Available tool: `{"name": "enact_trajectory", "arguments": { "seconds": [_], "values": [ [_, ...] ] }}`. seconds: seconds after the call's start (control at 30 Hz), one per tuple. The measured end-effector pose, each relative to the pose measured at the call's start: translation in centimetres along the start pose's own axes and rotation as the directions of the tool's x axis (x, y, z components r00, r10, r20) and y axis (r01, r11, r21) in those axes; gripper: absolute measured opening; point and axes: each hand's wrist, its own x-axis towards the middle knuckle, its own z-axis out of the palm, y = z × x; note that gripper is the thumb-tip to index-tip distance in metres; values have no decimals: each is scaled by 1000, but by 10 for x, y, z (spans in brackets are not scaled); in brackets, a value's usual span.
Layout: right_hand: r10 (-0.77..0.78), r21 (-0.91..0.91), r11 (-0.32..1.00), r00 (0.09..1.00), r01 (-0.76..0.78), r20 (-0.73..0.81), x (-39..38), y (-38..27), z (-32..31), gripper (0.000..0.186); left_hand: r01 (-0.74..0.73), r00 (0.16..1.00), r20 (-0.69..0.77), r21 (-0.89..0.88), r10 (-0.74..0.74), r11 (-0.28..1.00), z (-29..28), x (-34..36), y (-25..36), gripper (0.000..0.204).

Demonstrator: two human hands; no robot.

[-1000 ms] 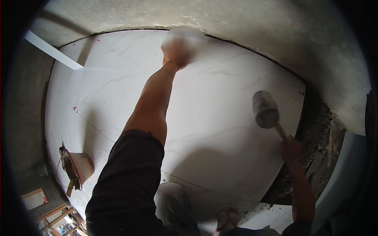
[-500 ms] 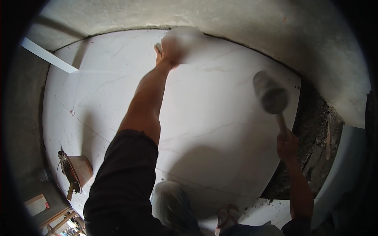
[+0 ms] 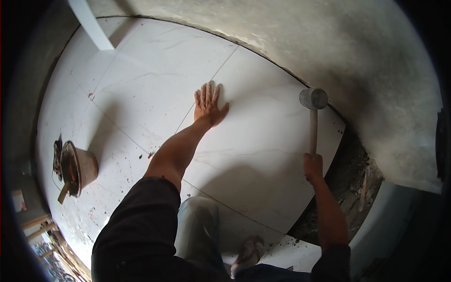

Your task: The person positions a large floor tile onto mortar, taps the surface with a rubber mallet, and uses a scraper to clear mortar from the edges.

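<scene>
My left hand (image 3: 210,110) lies flat on the large white marbled floor tiles, fingers spread, across the joint between two of them. It holds nothing. My right hand (image 3: 313,167) is closed around the pale handle of a rubber mallet (image 3: 313,98) with a grey, round-faced head. The mallet points away from me, over the far right part of the right-hand tile (image 3: 263,122), close to the wall. Whether its head touches the tile cannot be told. My shadow darkens the near part of this tile.
Rough dark mortar (image 3: 350,176) lies exposed past the tile's right edge. A grey plastered wall (image 3: 300,37) curves along the far side. At left stands a dirty bucket (image 3: 87,167) with tools in it. A white strip (image 3: 91,23) juts in at the far left.
My left hand has come back from near the wall and now rests flat on the joint. The mallet, blurred before, is now sharp and nearer the wall. The view has shifted.
</scene>
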Motion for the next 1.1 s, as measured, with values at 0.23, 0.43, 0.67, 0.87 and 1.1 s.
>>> {"name": "enact_trajectory", "arguments": {
  "seconds": [0.23,0.43,0.67,0.87,1.1],
  "values": [
    [60,262,959,981,-108,185,-43,-67,38,52,175,984,-6,-94,-176,980,3,-108,-35,80],
    [183,679,692,970,-243,161,-83,-115,56,59,413,906,-21,-183,-423,892,15,-170,-42,80],
    [182,600,773,978,-207,103,-59,-84,58,61,421,903,-8,-175,-429,890,13,-189,-52,79],
    [175,161,967,975,-196,135,-50,-56,45,68,411,901,-66,-191,-429,892,28,-238,-76,81],
    [291,334,885,946,-324,145,-82,-45,81,63,370,925,-45,-122,-377,921,31,-296,-106,80]
  ]
}}
